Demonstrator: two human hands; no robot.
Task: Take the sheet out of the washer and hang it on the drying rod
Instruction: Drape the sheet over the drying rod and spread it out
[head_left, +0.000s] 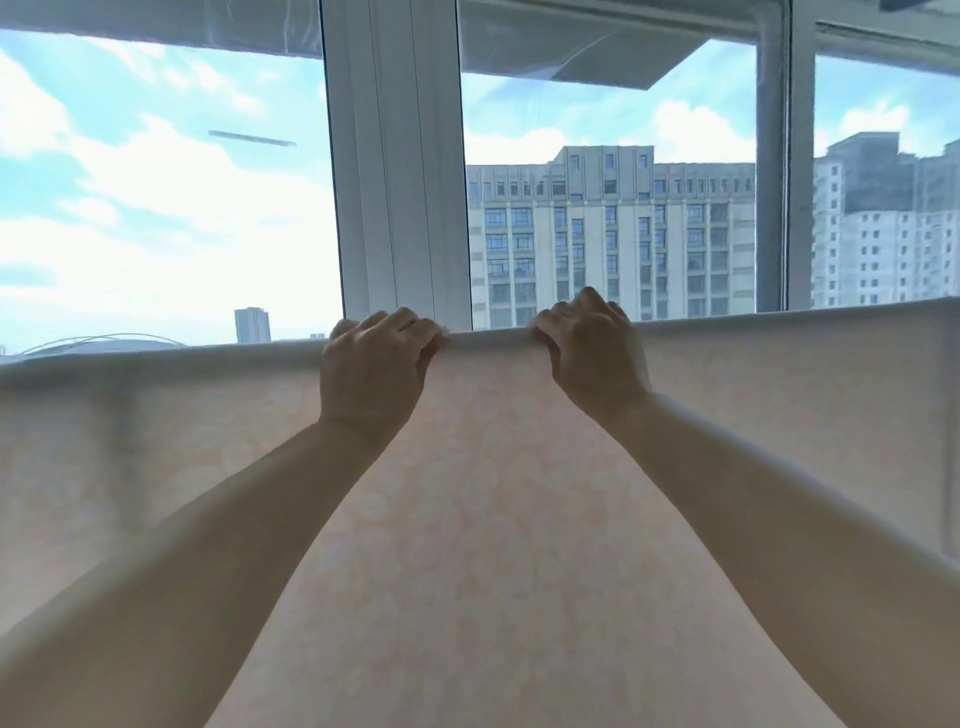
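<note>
1. Both arms are up, and the sheet (483, 519) is draped over what looks like the drying rod. The rod itself is hidden under the top fold, so I can't see it directly.
2. The left hand (374, 364) has its fingers curled over the top edge, gripping the fabric at the fold. The right hand (592, 348) does the same just beside it, knuckles bent, with a short stretch of fold between the two.
3. The pale, faintly patterned cloth runs edge to edge across the view, hanging down toward the camera. In my judgement the task is nearly done, with only evening out left.
4. Risk: tug one side harder and the sheet could slide off the far side of the rod, since damp fabric drags under its own weight.
5. Risk: with the hands this close together, the outer stretches go unsupported and could bunch or sag.
6. Behind stands the window frame (400, 171), with tall buildings (613, 234) and cloudy sky through the glass. Nothing sits between the hands and the fold.
</note>
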